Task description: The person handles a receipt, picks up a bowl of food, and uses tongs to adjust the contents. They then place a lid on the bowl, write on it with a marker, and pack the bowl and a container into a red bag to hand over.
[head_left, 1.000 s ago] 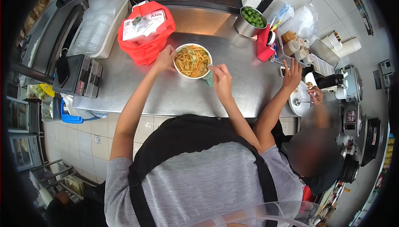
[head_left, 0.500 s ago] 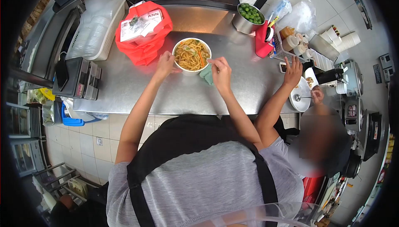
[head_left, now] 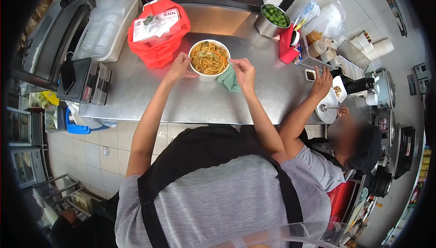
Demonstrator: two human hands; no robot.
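A white round takeaway bowl (head_left: 208, 78) stands on the steel counter, filled with brown noodles (head_left: 208, 59) with bits of carrot and greens. At the bowl's left side is my left hand (head_left: 180, 69), closed against its rim and wall. My right hand (head_left: 245, 71) pinches at the right rim with thumb and forefinger, the other fingers curled. A folded green cloth (head_left: 230, 82) lies beside the bowl, just under my right hand. Behind my left hand sits a red plastic bag (head_left: 156, 57) with a white printed box (head_left: 156, 26) inside.
A co-worker's hand (head_left: 322, 83) is raised at right, while the other holds a spoon in a white bowl (head_left: 324, 113). A pot of green limes (head_left: 268, 29), a red holder (head_left: 288, 48) and a sauce-bottle basket (head_left: 313, 60) stand at back right. Left is a lid-filled basket (head_left: 116, 50).
The bowl and my hands appear almost unmoved, with a slight shift of view. The co-worker's head has moved back and to the right.
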